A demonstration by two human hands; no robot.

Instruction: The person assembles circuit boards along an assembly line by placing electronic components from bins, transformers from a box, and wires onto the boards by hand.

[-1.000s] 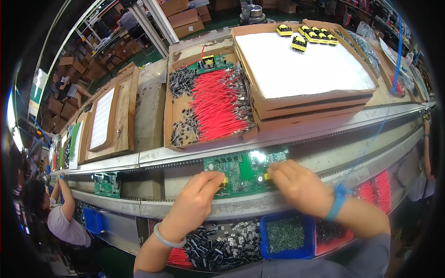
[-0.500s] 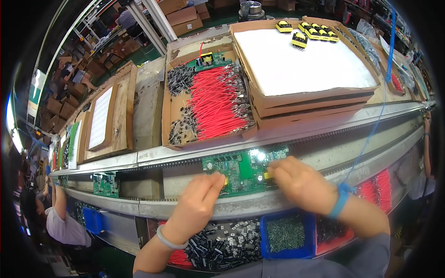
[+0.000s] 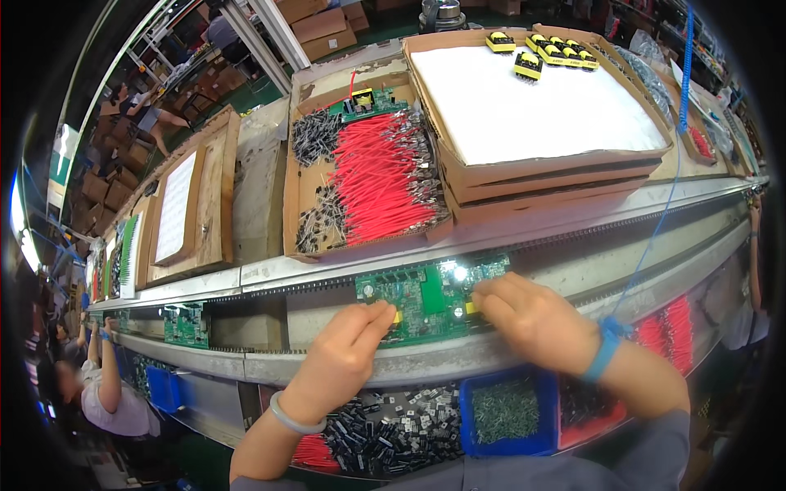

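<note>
A green circuit board (image 3: 426,315) populated with small parts lies across the rails of the conveyor in front of me. At its left end my left hand (image 3: 348,335) is closed in a pinch on a yellow component (image 3: 398,317), mostly hidden by the fingers. My right hand (image 3: 524,315) has its thumb and fingers closed around another yellow component (image 3: 471,308) at the board's right end. Both components are at the board's surface; whether they are seated in it cannot be seen. A bright reflection covers part of the board's upper right.
Beyond the rail, a cardboard tray (image 3: 293,225) holds red-sleeved leads and black parts. Yellow-black transformers (image 3: 528,67) sit on white foam (image 3: 532,114) atop stacked boxes. Nearer me are loose black components (image 3: 393,434) and a blue bin (image 3: 508,446). Another circuit board (image 3: 187,326) and a co-worker (image 3: 119,389) are left.
My left hand has shifted very slightly left, and my right hand is nearly still. Both keep their pinch at the board. The co-worker at the left has moved their arms a little.
</note>
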